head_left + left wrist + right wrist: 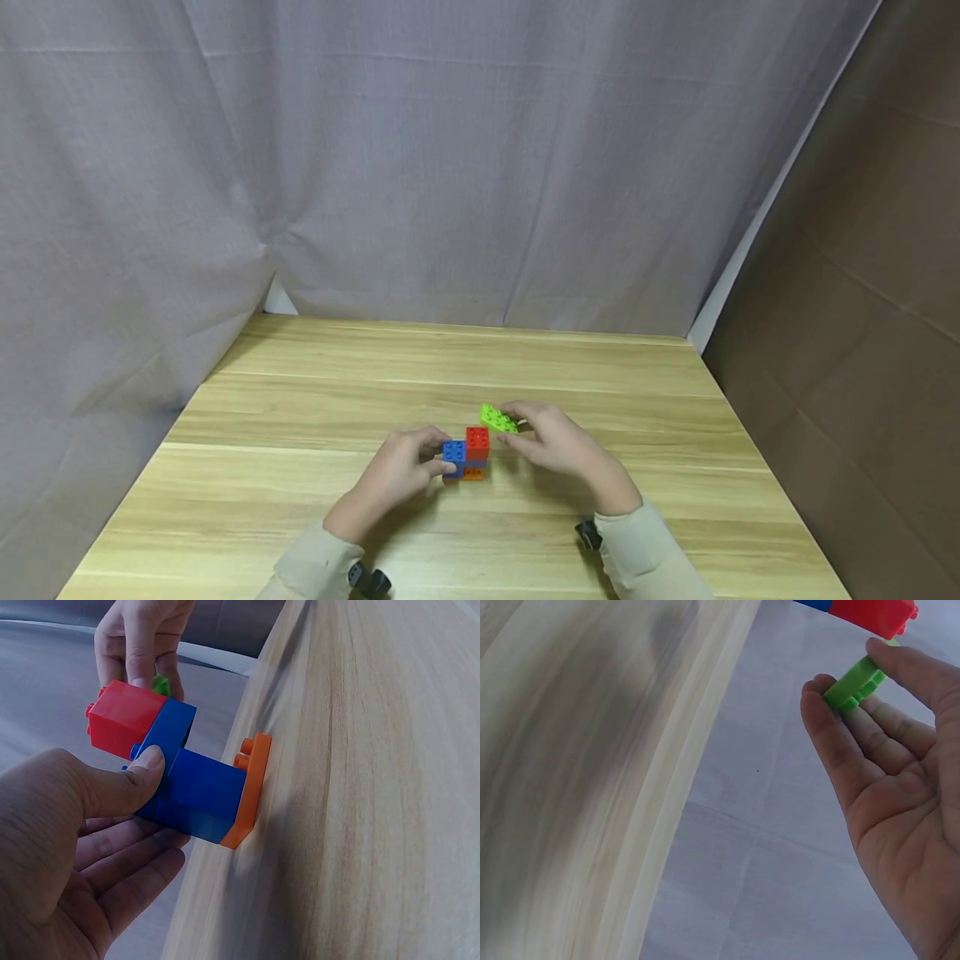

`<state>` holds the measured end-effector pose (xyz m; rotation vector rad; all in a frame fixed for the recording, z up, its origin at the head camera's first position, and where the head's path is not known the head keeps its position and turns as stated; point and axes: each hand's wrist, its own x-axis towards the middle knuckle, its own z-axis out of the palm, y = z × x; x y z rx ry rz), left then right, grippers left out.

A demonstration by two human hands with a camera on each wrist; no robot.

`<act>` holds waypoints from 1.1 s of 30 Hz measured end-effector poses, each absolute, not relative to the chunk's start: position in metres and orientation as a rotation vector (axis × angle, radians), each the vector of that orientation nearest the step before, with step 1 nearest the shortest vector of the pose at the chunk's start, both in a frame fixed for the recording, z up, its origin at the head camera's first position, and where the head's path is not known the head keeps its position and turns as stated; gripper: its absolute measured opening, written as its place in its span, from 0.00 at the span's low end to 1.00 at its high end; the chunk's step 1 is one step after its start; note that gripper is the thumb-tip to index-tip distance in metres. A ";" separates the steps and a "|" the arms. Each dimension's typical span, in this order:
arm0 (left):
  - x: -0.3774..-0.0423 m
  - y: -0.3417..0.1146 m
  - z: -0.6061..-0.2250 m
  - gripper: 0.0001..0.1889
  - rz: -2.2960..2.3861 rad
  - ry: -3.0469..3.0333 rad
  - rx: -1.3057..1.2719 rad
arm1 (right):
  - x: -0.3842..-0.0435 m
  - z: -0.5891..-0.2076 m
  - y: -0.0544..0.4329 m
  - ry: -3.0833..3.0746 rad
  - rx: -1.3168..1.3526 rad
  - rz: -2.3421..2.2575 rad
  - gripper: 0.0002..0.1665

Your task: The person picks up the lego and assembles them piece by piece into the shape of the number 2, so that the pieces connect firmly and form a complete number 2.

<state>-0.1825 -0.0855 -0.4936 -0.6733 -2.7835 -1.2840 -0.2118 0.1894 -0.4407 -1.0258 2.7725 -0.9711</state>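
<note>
A small stack of toy building bricks stands on the table, gripped by my left hand (402, 464) between thumb and fingers. At its bottom is a flat orange brick (255, 784); blue bricks (202, 778) rise above that, and a red brick (477, 442) sits on top at the right. My right hand (553, 437) pinches a flat lime-green brick (498, 418) between thumb and fingers. That green brick is held in the air, just behind and right of the red one. In the right wrist view its studs (866, 688) face the palm.
The wooden table (315, 358) reaches back to a grey curtain (420, 183). A brown cloth (847, 275) hangs along the right side. Small black devices (369, 580) are strapped at both wrists.
</note>
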 end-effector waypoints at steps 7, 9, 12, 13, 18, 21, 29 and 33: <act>-0.183 -0.085 -0.494 0.16 -1.286 -2.779 -0.678 | -0.208 -0.435 0.187 2.792 -1.026 -0.950 0.23; -0.183 -0.086 -0.494 0.16 -1.287 -2.777 -0.680 | -0.207 -0.434 0.186 2.794 -1.048 -0.959 0.23; -0.183 -0.086 -0.494 0.16 -1.284 -2.775 -0.683 | -0.206 -0.433 0.186 2.792 -1.090 -0.968 0.23; -0.183 -0.086 -0.493 0.16 -1.282 -2.775 -0.684 | -0.206 -0.433 0.185 2.789 -1.105 -0.969 0.23; -0.182 -0.085 -0.492 0.16 -1.284 -2.782 -0.682 | -0.204 -0.430 0.183 2.765 -1.171 -0.967 0.23; -0.182 -0.085 -0.492 0.16 -1.289 -2.787 -0.677 | -0.202 -0.428 0.181 2.755 -1.190 -0.954 0.23; -0.182 -0.085 -0.492 0.15 -1.282 -2.784 -0.683 | -0.200 -0.426 0.180 2.755 -1.188 -0.926 0.23; -0.183 -0.086 -0.493 0.15 -1.280 -2.783 -0.687 | -0.198 -0.424 0.179 2.743 -1.191 -0.926 0.23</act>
